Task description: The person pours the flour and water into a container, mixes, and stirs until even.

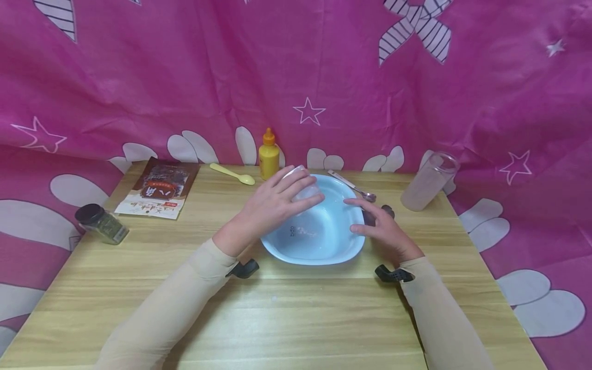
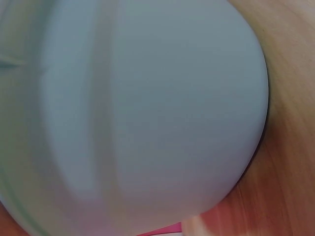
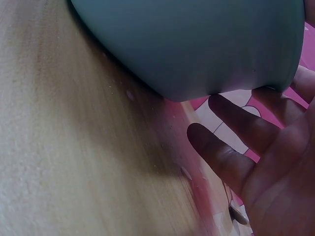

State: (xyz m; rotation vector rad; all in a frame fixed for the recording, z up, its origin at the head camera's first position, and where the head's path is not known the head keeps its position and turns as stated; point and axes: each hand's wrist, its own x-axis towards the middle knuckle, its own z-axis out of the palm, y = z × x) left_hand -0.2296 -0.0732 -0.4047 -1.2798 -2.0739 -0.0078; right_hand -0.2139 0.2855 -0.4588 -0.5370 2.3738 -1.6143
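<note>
Head view: my left hand grips a clear cup tipped over the blue bowl; right hand, fingers relaxed, touches its rim; metal spoon and mustard bottle stand behind.

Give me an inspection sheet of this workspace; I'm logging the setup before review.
Surface: wooden table, pale grain, a few small specks near the bowl.
Job's things: light blue bowl at the centre; small clear cup tipped over it.
Clutter: yellow squeeze bottle, yellow spoon, metal spoon, brown packet, dark-lidded jar lying tilted, frosted tumbler leaning by the cloth.
Grippers: left hand grips the cup above the bowl; right hand rests with straight fingers against the bowl's right rim.
Cables: nothing seen.
Surroundings: pink cloth with stars and white petals behind and beside the table.
</note>
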